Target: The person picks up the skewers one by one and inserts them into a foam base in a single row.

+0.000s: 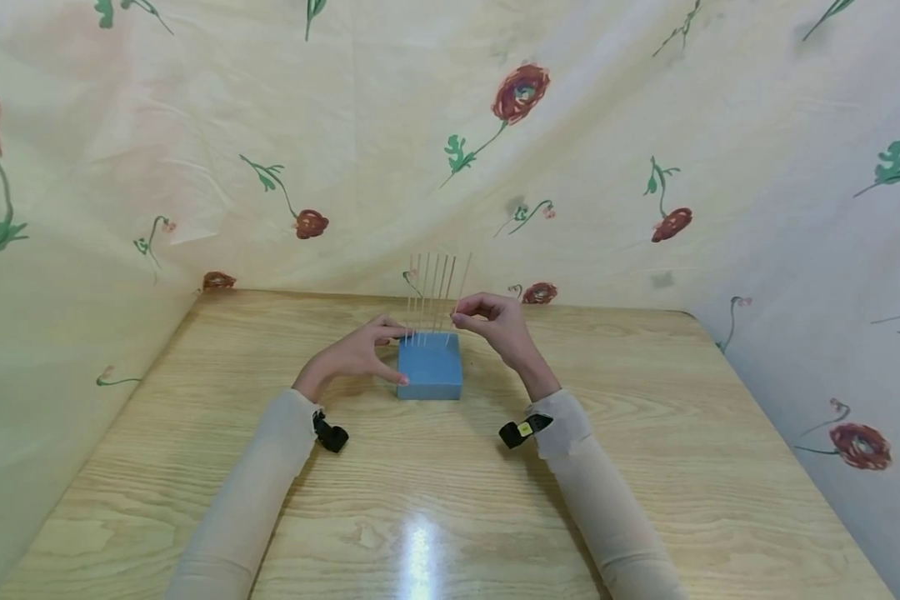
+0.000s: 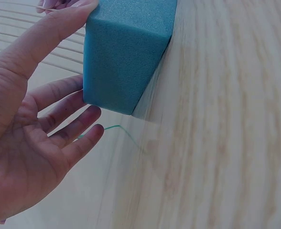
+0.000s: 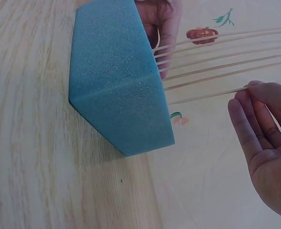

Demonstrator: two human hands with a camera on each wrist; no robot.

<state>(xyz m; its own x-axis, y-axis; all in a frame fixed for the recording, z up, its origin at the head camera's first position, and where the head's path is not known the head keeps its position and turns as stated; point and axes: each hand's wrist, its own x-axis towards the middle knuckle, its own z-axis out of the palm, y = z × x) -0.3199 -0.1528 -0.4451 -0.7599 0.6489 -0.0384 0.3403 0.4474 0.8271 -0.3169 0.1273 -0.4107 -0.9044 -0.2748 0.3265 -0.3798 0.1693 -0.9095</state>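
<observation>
A blue foam block (image 1: 430, 367) lies on the wooden table, with several thin wooden sticks (image 3: 226, 54) standing in a row along the far part of its top. My left hand (image 1: 354, 353) is at the block's left side, thumb on the near corner and fingers extended toward the far edge. In the left wrist view its lower fingers are spread loosely beside the foam. Thumb and fingertips of my right hand (image 1: 495, 325) pinch another thin wooden stick (image 3: 210, 95) partway up. This stick's lower end meets the block's top at the right end of the row, leaning slightly right.
The wood-grain table (image 1: 435, 475) extends around the block. Behind it and at both sides hangs a cream sheet (image 1: 390, 125) printed with red flowers, close behind the sticks. A small dark speck (image 3: 121, 181) lies on the tabletop near the block.
</observation>
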